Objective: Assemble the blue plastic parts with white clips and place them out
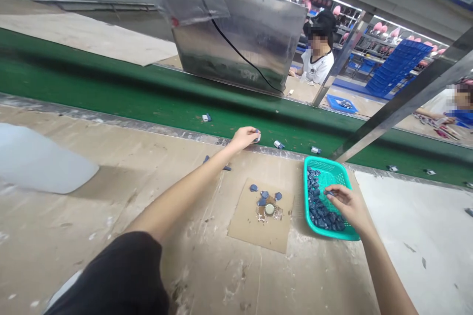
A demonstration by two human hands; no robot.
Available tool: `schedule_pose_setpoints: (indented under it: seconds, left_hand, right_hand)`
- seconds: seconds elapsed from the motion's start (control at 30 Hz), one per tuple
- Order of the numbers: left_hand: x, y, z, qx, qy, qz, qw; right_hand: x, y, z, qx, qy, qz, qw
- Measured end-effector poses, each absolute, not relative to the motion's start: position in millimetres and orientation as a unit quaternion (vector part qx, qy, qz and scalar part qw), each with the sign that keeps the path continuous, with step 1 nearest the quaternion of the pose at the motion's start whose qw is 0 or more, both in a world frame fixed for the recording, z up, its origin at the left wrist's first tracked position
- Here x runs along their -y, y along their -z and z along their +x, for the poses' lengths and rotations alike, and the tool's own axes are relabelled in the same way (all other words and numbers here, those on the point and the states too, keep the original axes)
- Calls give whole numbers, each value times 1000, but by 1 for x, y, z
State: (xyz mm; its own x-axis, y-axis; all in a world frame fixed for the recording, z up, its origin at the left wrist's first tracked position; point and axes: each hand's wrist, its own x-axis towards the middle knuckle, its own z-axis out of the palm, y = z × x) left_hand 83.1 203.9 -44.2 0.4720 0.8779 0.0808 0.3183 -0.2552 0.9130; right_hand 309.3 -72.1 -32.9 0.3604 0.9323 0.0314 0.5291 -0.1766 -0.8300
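My left hand (242, 139) reaches over the near edge of the green conveyor belt (148, 93), fingers closed on a small white-and-blue piece (257, 137). Above the teal basket (334, 237), my right hand (347, 205) pinches a small dark blue piece (328, 192). Many similar dark blue pieces (321, 212) lie in the basket, mostly along its left and front sides. Between my arms is a cardboard square (251, 237), bearing several blue pieces (263, 195) and a round cap-like disc (269, 209) amid a wet-looking brown patch.
Several white-and-blue pieces (278, 144) are spread along the belt. Dark strips (226, 168) lie near my left forearm. A slanted metal post (391, 108) rises behind the basket. A curved white sheet (44, 160) is at left. Across the belt sits a person (320, 61) by a blue tray (342, 104).
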Motion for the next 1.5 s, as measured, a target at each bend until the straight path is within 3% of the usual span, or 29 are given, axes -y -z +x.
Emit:
schedule_pose_setpoints:
  seconds: [0.13,0.27,0.47,0.7,0.83,0.97,1.1,1.17,1.3,1.5]
  left_hand:
    - [-156,32,51,-331,-300,585,677]
    - [-109,30,30,-291,-227,461,807]
    - [-74,31,18,-287,-166,466,821]
    - [-63,50,6,-324,-154,462,811]
    - [-56,61,8,-312,-175,449,819]
    - [-51,61,11,-286,-185,463,818]
    - [-48,55,12,-307,-182,481,801]
    - [-46,53,12,-303,-181,480,803]
    - [-43,51,12,-300,-166,468,815]
    - [-36,47,12,-314,-189,461,808]
  right_hand:
    - [65,28,288,395,-353,-661,531]
    - [51,28,256,399,-389,-616,557]
    - [36,36,211,559,-419,-576,424]
    - [34,51,186,801,-124,-559,175]
    - [37,53,184,820,-61,-554,132]
    - [41,54,187,769,-134,-585,220]
    - [43,49,182,566,-305,-604,470]
    - [43,45,175,472,-396,-564,550]
    - [42,42,163,414,-445,-539,583]
    - [49,49,152,477,-358,-578,557]
